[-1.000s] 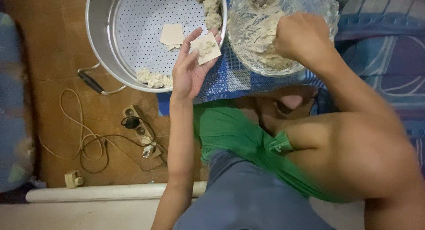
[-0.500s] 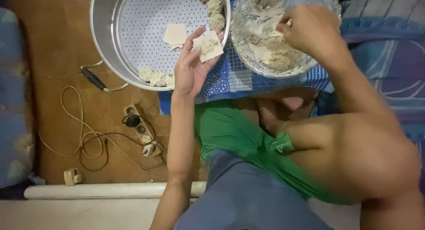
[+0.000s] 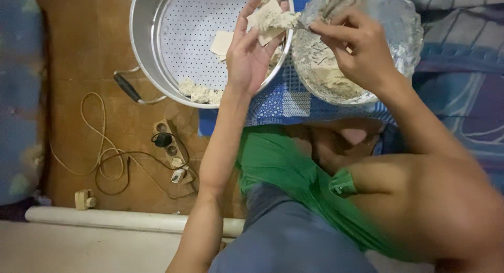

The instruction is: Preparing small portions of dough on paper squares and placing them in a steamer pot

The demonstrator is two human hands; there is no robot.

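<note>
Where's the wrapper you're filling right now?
In the head view, the wrapper lies on the left hand, upper middle, over the steamer's right rim, beside the bowl.

You have no package, label, sign or screen before you in this view. Nothing in reach carries a printed face, a wrapper or a display.
</note>
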